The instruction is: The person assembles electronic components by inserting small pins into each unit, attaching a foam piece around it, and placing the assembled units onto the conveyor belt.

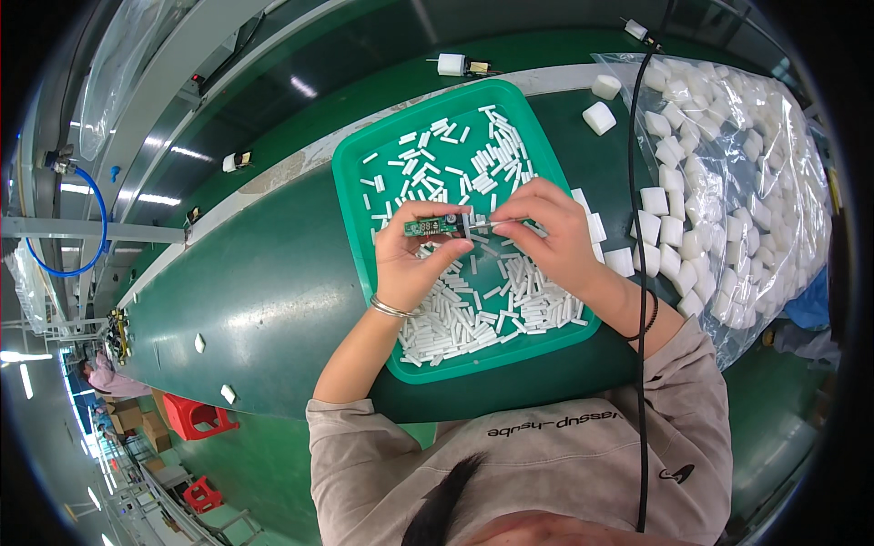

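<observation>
Over the green tray (pixel 342 196), my left hand (pixel 405 264) grips a small green circuit board (pixel 426 227) with a digit display and a dark end part. My right hand (pixel 553 227) is closed in a pinch on a thin, light-coloured rod (pixel 487 224), whose tip meets the board's dark end. Whether it is a tool or a loose piece, I cannot tell. Beneath both hands the tray holds many short white sticks (pixel 446 332), loosely scattered at the far side and piled thicker near me.
To the right lies a clear plastic bag (pixel 728 191) full of white rounded blocks, with several loose blocks (pixel 598 118) beside it. A black cable (pixel 635 182) hangs down in front. White-cased assemblies (pixel 452 65) stand along the far strip. Red stools (pixel 196 417) are on the floor.
</observation>
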### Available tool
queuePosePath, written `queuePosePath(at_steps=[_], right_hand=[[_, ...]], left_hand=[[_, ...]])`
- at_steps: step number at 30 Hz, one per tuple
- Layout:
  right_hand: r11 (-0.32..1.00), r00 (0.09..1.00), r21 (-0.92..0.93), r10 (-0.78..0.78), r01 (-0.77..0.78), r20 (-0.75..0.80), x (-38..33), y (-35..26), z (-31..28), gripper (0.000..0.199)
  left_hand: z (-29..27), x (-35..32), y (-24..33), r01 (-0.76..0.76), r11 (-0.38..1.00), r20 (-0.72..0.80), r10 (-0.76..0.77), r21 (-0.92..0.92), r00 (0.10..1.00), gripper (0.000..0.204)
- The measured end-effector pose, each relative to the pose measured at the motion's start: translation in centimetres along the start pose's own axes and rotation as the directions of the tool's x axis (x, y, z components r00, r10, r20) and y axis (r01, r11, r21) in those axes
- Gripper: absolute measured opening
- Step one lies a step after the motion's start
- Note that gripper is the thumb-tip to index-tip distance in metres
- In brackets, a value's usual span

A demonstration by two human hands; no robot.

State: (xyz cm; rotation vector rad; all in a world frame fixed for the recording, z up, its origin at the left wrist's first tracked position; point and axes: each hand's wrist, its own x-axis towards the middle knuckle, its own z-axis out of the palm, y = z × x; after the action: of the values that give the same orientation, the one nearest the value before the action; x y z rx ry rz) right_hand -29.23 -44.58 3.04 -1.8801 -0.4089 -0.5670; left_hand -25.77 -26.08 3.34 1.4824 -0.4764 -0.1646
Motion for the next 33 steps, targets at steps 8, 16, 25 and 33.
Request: queuePosePath(at_steps=[8, 16, 25, 33], right_hand=[[0.989, 0.999, 0.139, 0.049, -0.047, -0.007, -0.1, -0.3, 0.1, 0.01], [0.993, 0.996, -0.086, -0.072, 0.077, 0.058, -0.5, 0.2, -0.2, 0.014], [0.605, 0.995, -0.79, -0.052, 0.103, 0.09, 4.1, 2.4, -3.9, 0.037], [0.314, 0.949, -0.933, 0.306, -0.172, -0.072, 3.3, 6.8, -7.3, 0.025]], left_hand=[[-0.3, 0.1, 0.5, -0.09, 0.98, 0.124, 0.069, 0.175, 0.99, 0.034], [0.1, -0.2, 0.3, 0.089, 0.995, 0.042, -0.087, -0.038, 0.995, 0.033], [-0.3, 0.1, 0.0, 0.21, 0.965, -0.03, -0.217, -0.156, 0.976, 0.031], [-0.1, 0.1, 0.0, 0.185, 0.97, 0.003, -0.187, -0.159, 0.982, 0.031]])
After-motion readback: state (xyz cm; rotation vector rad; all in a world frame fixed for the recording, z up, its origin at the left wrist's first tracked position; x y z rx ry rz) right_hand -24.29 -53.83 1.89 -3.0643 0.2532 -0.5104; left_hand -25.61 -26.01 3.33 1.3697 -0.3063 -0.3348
